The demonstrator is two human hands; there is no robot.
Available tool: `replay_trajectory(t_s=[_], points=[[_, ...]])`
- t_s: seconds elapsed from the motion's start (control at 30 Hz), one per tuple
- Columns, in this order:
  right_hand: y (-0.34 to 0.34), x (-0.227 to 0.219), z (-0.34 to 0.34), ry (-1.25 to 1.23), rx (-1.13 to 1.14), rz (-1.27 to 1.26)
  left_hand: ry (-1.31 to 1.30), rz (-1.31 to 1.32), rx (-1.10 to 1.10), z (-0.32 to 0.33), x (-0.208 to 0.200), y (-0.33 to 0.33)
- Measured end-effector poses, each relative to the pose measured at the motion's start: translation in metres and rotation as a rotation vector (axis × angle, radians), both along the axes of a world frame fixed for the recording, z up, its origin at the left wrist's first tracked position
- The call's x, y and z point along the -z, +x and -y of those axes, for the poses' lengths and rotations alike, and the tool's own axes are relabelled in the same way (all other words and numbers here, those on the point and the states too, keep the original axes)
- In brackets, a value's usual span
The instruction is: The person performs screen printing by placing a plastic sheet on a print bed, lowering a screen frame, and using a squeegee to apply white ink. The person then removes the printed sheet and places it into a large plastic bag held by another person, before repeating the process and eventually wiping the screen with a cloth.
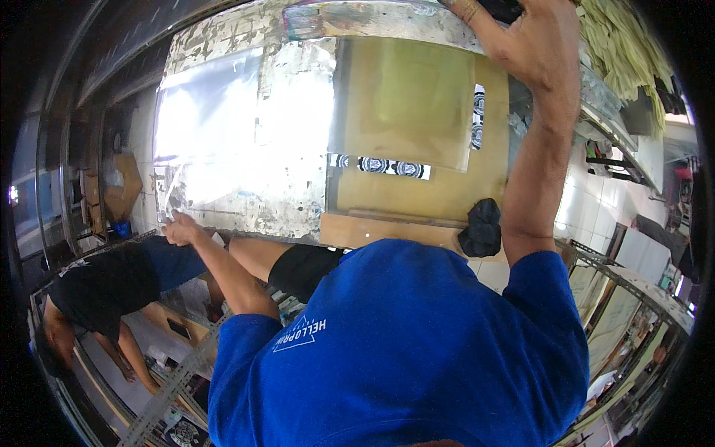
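Observation:
At the table's left edge, my left hand (181, 229) is closed, its fingertips pinching the lower corner of a clear plastic film (173, 186). My right hand (542, 48) reaches to the top right, by the end of a paint-smeared wooden bar (380, 18). Its thumb stretches along the bar; the other fingers are mostly cut off by the picture's edge, with something dark behind them. Between my arms lies a yellowish-brown panel (395, 192) with a translucent sheet (406, 97) on it. Strips printed with black-and-white round designs (391, 167) show along that sheet's lower and right sides.
A wooden bar (391, 231) borders the panel nearest me, with a crumpled black cloth (482, 227) on its right end. Glare whitens the stained table (290, 201). Pale yellow-green sheets (622, 45) hang at the upper right. A co-worker in dark clothes (104, 287) bends over at the left.

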State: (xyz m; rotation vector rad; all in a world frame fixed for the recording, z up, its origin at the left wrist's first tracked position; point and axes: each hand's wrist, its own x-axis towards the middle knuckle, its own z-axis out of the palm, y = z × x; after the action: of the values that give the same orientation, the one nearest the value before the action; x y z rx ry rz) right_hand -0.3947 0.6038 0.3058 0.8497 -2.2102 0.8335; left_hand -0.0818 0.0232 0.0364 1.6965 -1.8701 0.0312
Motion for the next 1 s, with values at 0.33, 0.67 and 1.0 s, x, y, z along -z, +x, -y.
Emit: replay_trajectory(t_s=[0.33,0.67,1.0], points=[[0.042,0.056,-0.007,0.217,0.088,-0.113,0.92,-0.979,1.246,-0.294,-0.084,-0.154],[0.091,0.148,-0.01,0.012,0.036,0.581,0.798,-0.622,1.342,-0.361,-0.003,-0.121],[0.085,0.236,-0.004,0.529,0.134,0.566,0.246,-0.085,1.302,-0.359,0.03,-0.104]])
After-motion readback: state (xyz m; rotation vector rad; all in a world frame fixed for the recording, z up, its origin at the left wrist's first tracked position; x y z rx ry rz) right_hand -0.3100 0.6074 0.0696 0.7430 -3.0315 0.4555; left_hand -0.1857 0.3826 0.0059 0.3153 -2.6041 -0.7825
